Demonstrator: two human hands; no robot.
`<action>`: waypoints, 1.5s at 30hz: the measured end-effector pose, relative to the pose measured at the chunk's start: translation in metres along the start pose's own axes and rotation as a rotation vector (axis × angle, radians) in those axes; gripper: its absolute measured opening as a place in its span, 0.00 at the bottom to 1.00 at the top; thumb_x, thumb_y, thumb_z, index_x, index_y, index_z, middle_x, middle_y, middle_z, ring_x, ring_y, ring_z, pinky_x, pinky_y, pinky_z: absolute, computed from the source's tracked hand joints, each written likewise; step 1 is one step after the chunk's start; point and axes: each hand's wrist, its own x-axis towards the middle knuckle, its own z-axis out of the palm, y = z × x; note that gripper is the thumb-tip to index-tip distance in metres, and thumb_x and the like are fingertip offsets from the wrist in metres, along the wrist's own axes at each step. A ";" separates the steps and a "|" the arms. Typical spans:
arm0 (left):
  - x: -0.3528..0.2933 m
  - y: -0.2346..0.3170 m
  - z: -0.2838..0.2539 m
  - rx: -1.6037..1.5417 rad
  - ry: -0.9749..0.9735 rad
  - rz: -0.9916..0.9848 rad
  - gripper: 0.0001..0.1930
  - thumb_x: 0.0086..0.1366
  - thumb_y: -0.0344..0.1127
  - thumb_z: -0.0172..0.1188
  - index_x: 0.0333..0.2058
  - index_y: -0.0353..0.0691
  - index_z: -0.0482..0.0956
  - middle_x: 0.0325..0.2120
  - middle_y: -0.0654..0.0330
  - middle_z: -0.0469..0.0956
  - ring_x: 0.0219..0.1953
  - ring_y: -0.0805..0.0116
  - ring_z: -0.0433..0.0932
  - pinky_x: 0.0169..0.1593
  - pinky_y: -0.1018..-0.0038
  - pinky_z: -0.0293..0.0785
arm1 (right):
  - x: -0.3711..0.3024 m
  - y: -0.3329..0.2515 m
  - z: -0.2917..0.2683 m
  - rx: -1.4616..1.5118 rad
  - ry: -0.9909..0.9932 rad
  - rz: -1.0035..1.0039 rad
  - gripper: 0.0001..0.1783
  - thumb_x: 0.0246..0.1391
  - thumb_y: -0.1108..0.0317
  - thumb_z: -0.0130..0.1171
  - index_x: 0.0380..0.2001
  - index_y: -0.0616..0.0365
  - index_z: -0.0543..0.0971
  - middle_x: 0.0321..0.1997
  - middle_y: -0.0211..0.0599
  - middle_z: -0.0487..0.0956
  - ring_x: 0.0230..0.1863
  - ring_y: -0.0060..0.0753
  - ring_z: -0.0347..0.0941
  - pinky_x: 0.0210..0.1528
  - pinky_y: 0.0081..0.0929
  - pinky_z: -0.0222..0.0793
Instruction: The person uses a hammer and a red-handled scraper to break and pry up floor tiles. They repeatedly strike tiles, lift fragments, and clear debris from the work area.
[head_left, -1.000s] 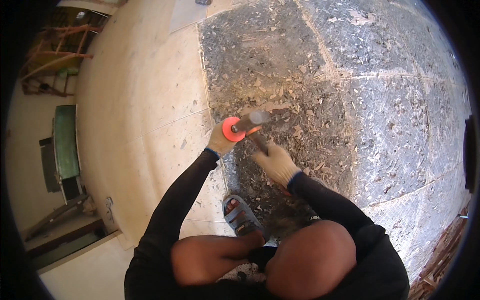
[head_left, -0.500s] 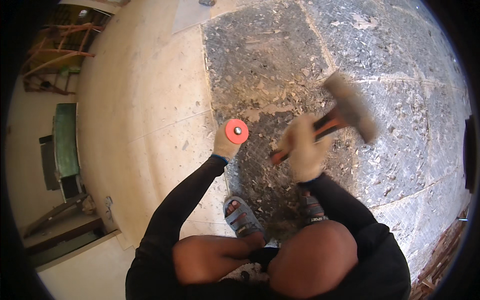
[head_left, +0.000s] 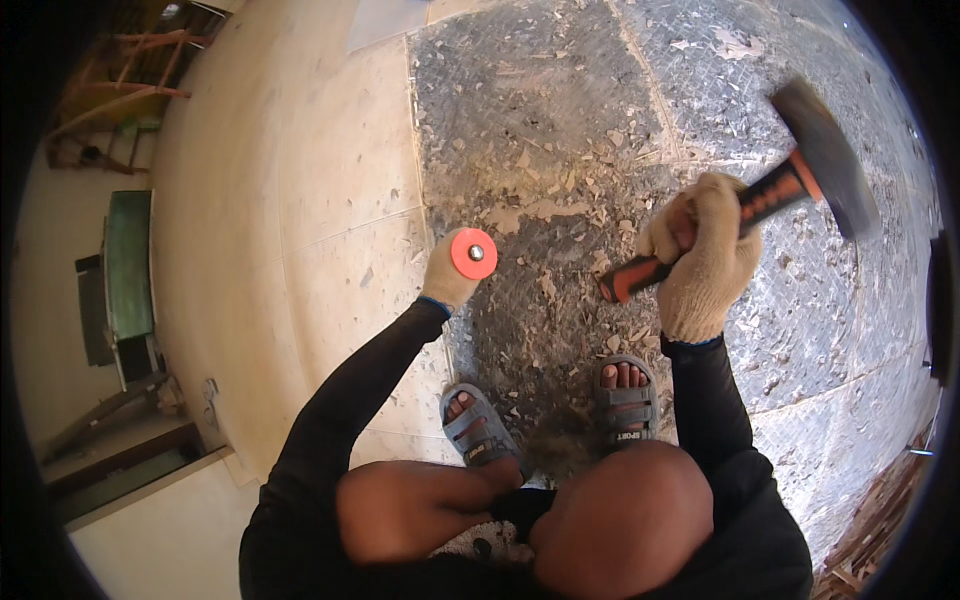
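My left hand (head_left: 450,278), in a cream knitted glove, is closed around a chisel with a round orange-red hand guard (head_left: 475,240). The chisel's metal striking end points up through the guard's middle; its shaft and tip are hidden beneath. Gloved as well, my right hand (head_left: 708,265) grips a club hammer (head_left: 775,192) by its black and orange handle. The heavy dark hammer head is raised off to the right, apart from the chisel. Below the left hand, pale floor tile (head_left: 370,270) meets a dark, stripped floor patch (head_left: 540,330).
Broken chips and dust (head_left: 560,190) litter the dark floor between and beyond my sandalled feet (head_left: 628,395). Grey stripped floor (head_left: 800,300) spreads to the right. A green board (head_left: 130,265) and wooden pieces stand along the left wall. Scrap strips (head_left: 880,530) lie at lower right.
The hammer has swung up and to the right with my right hand, away from the chisel. My left hand has stayed almost in place on the chisel.
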 end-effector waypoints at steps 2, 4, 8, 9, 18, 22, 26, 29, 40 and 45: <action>0.002 -0.004 0.000 -0.010 0.003 0.030 0.19 0.62 0.34 0.73 0.51 0.40 0.82 0.46 0.51 0.85 0.51 0.49 0.84 0.56 0.60 0.80 | -0.014 0.026 0.001 0.199 0.039 -0.107 0.15 0.68 0.59 0.60 0.33 0.60 0.76 0.23 0.37 0.78 0.19 0.32 0.76 0.19 0.29 0.69; 0.002 -0.007 0.000 -0.019 -0.031 -0.025 0.19 0.62 0.34 0.73 0.51 0.40 0.81 0.46 0.51 0.85 0.51 0.49 0.84 0.56 0.60 0.80 | -0.052 0.076 0.006 -0.219 -0.078 0.242 0.17 0.68 0.58 0.60 0.35 0.64 0.79 0.25 0.44 0.81 0.24 0.36 0.80 0.26 0.36 0.73; 0.007 -0.009 -0.003 0.004 -0.138 -0.079 0.20 0.62 0.34 0.73 0.51 0.40 0.81 0.46 0.51 0.85 0.52 0.48 0.84 0.56 0.60 0.80 | -0.090 0.139 -0.010 -0.721 -0.537 0.532 0.18 0.67 0.57 0.63 0.37 0.64 0.80 0.26 0.38 0.81 0.25 0.31 0.79 0.30 0.36 0.74; 0.010 -0.008 -0.003 -0.014 -0.100 -0.020 0.20 0.62 0.35 0.73 0.51 0.41 0.81 0.46 0.51 0.85 0.52 0.48 0.84 0.56 0.60 0.80 | -0.087 0.140 -0.014 -0.708 -0.481 0.650 0.17 0.67 0.57 0.64 0.36 0.62 0.79 0.26 0.32 0.79 0.22 0.27 0.76 0.27 0.32 0.73; 0.002 -0.008 -0.001 0.026 -0.042 0.000 0.20 0.62 0.35 0.73 0.51 0.41 0.81 0.46 0.51 0.85 0.51 0.49 0.84 0.56 0.59 0.80 | -0.003 0.006 -0.007 -0.006 -0.050 0.065 0.12 0.72 0.60 0.59 0.37 0.57 0.76 0.19 0.27 0.71 0.16 0.22 0.69 0.21 0.29 0.70; 0.003 -0.006 -0.001 0.013 -0.033 -0.010 0.19 0.62 0.36 0.73 0.50 0.41 0.81 0.45 0.51 0.85 0.50 0.48 0.84 0.55 0.60 0.80 | -0.042 0.070 0.016 -0.105 -0.057 0.044 0.12 0.71 0.59 0.59 0.39 0.56 0.80 0.19 0.31 0.73 0.20 0.31 0.74 0.25 0.36 0.71; 0.007 0.003 -0.002 0.032 -0.067 0.025 0.17 0.62 0.37 0.73 0.48 0.41 0.82 0.43 0.51 0.85 0.49 0.48 0.84 0.54 0.61 0.80 | -0.091 0.139 -0.005 -0.885 -0.667 0.417 0.20 0.63 0.55 0.65 0.36 0.65 0.83 0.23 0.42 0.81 0.27 0.38 0.81 0.35 0.41 0.76; 0.008 0.005 -0.003 0.102 -0.077 0.031 0.16 0.62 0.37 0.73 0.47 0.40 0.83 0.43 0.51 0.85 0.48 0.48 0.84 0.54 0.61 0.80 | -0.089 0.131 -0.024 -0.815 -0.666 0.341 0.21 0.61 0.54 0.68 0.35 0.67 0.83 0.24 0.44 0.82 0.28 0.38 0.81 0.37 0.41 0.77; 0.003 0.003 -0.004 0.032 -0.032 0.012 0.17 0.64 0.38 0.72 0.48 0.40 0.83 0.45 0.50 0.85 0.50 0.48 0.84 0.54 0.59 0.80 | -0.005 0.001 0.018 0.180 -0.030 -0.165 0.19 0.76 0.54 0.53 0.34 0.56 0.77 0.20 0.27 0.69 0.19 0.24 0.68 0.24 0.31 0.68; 0.009 0.009 -0.006 0.123 -0.114 -0.081 0.17 0.64 0.39 0.73 0.48 0.39 0.83 0.45 0.50 0.85 0.50 0.48 0.84 0.54 0.60 0.80 | -0.070 0.121 0.005 -0.831 -0.610 0.277 0.23 0.64 0.53 0.63 0.41 0.67 0.81 0.26 0.48 0.82 0.28 0.41 0.84 0.36 0.41 0.80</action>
